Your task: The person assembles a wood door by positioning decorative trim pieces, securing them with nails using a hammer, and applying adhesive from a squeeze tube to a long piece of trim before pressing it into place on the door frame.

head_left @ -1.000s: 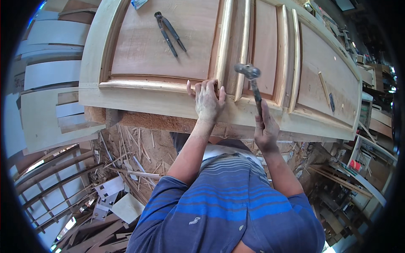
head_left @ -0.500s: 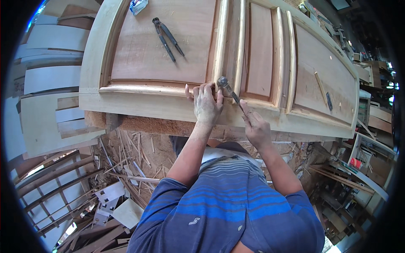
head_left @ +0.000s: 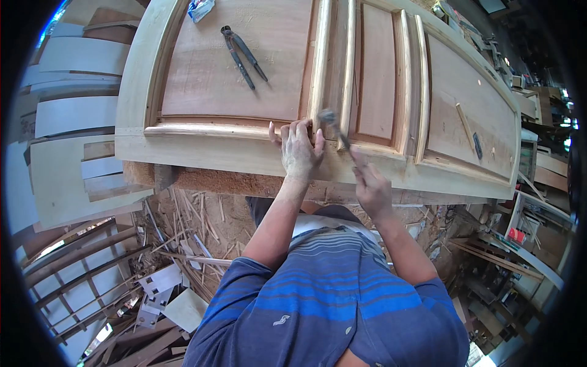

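A hammer (head_left: 341,136) is in my right hand (head_left: 373,188), its fingers closed round the handle. The hammer's head is slightly blurred and sits just above the corner where the moulding strips meet, close to my left thumb. My left hand (head_left: 299,150) lies at that corner, its fingers bent over the pale wood moulding (head_left: 214,130) along the near edge of the panel. Whatever is under those fingertips is hidden. Beneath both hands is a large panelled wooden door (head_left: 232,150), lying flat.
Black pincers (head_left: 243,56) rest on the left panel, with a small blue-and-white packet (head_left: 200,9) beyond. A wooden-handled tool (head_left: 466,127) and a small dark object (head_left: 477,147) lie on the right panel. Wood offcuts (head_left: 205,223) litter the floor; stacked boards (head_left: 76,116) stand at left.
The hammer's head has shifted slightly to the right and is more blurred. My left hand stays in the same place on the moulding.
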`<state>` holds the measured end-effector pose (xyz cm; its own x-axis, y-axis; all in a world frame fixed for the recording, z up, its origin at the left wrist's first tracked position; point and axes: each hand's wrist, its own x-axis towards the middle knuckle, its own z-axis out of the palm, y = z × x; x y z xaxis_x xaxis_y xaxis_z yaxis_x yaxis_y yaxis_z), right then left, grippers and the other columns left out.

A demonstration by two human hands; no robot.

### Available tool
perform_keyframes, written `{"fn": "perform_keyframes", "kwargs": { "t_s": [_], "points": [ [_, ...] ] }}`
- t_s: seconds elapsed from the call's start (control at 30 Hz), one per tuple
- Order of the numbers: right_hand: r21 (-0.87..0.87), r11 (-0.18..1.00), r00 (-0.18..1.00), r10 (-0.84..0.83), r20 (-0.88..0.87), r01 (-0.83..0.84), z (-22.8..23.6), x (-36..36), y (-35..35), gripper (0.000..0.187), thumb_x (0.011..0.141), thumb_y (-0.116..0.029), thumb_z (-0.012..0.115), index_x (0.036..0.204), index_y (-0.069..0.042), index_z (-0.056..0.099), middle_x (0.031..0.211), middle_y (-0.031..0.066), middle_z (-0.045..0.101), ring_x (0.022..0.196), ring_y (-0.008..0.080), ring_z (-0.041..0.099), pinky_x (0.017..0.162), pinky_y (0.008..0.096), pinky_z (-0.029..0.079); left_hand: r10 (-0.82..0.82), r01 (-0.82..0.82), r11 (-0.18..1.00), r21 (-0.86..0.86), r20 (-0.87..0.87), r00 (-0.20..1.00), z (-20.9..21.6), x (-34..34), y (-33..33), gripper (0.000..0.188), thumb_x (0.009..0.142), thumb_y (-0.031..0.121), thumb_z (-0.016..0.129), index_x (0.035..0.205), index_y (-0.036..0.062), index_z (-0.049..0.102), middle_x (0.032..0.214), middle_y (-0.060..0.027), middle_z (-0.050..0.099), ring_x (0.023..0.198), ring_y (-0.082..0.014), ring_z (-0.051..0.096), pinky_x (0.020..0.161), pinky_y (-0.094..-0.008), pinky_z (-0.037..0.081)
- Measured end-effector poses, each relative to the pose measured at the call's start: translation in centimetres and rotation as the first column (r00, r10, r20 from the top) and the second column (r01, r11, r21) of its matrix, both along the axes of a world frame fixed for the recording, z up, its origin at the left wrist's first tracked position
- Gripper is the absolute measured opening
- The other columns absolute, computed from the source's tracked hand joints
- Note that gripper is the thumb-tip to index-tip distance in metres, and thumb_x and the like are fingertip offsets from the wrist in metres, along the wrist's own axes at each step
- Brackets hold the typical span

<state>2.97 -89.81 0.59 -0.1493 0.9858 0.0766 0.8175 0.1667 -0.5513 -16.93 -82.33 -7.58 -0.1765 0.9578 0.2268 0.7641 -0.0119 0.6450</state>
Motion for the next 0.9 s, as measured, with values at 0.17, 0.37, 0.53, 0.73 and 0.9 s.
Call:
{"fn": "perform_keyframes", "kwargs": {
  "t_s": [0.17, 0.37, 0.53, 0.73, 0.9],
  "points": [
    [-0.073, 0.997, 0.999, 0.015, 0.045, -0.011, 1.3, 0.0, 0.0, 0.057, 0.106, -0.013, 0.069, 0.161, -0.024, 0.06, 0.088, 0.0177, 0.066, 0.075, 0.0405, 0.066, 0.069, 0.0515, 0.052, 0.004, -0.006, 1.0, -0.022, -0.047, 0.999, 0.7, -0.1, 0.0, 0.034, 0.095, 0.029, 0.079, 0.122, 0.0096, 0.07, 0.119, -0.0085, 0.073, 0.122, -0.0312, 0.062, 0.132, -0.0596, 0.016],
    [-0.121, 0.993, 0.995, -0.021, -0.101, 0.008, -0.8, 0.8, -0.5, 0.056, 0.106, -0.011, 0.069, 0.161, -0.02, 0.059, 0.102, 0.0217, 0.075, 0.083, 0.0421, 0.071, 0.075, 0.0462, 0.056, 0.018, -0.017, 0.999, 0.05, -0.009, 1.0, 0.1, 0.0, -0.3, 0.042, 0.096, 0.032, 0.078, 0.131, 0.0105, 0.071, 0.12, -0.0071, 0.071, 0.121, -0.0297, 0.062, 0.132, -0.0604, 0.014],
    [0.084, 0.975, 0.953, -0.179, -0.244, 0.204, -2.4, 0.9, -2.1, 0.055, 0.106, -0.016, 0.071, 0.16, -0.022, 0.062, 0.088, 0.0191, 0.072, 0.076, 0.0354, 0.072, 0.074, 0.0464, 0.057, -0.02, 0.018, 0.999, -0.031, -0.063, 0.998, 1.0, 0.0, -0.2, 0.044, 0.096, 0.03, 0.077, 0.134, 0.0104, 0.071, 0.122, -0.009, 0.071, 0.123, -0.0305, 0.062, 0.132, -0.0587, 0.015],
    [-0.082, 0.971, 0.954, -0.235, -0.184, 0.223, -2.4, 1.0, -1.6, 0.057, 0.104, -0.016, 0.073, 0.159, -0.02, 0.062, 0.087, 0.0176, 0.072, 0.076, 0.0338, 0.072, 0.074, 0.0463, 0.058, -0.153, 0.157, 0.959, -0.237, 0.037, 0.988, 3.0, -2.1, 0.9, 0.03, 0.093, 0.027, 0.08, 0.116, 0.0079, 0.076, 0.114, -0.0142, 0.073, 0.12, -0.0334, 0.066, 0.122, -0.0515, 0.035],
    [0.004, 0.973, 0.959, -0.225, -0.173, 0.229, -3.8, -0.9, -1.6, 0.057, 0.103, -0.014, 0.074, 0.159, -0.018, 0.062, 0.091, 0.0168, 0.073, 0.08, 0.0337, 0.073, 0.076, 0.0472, 0.058, -0.297, 0.298, 0.954, -0.014, 0.06, 0.953, 5.2, -8.2, -0.9, 0.021, 0.094, 0.015, 0.081, 0.112, 0.0048, 0.075, 0.114, -0.0168, 0.074, 0.116, -0.0394, 0.066, 0.106, -0.0503, 0.053]
  ]
}}
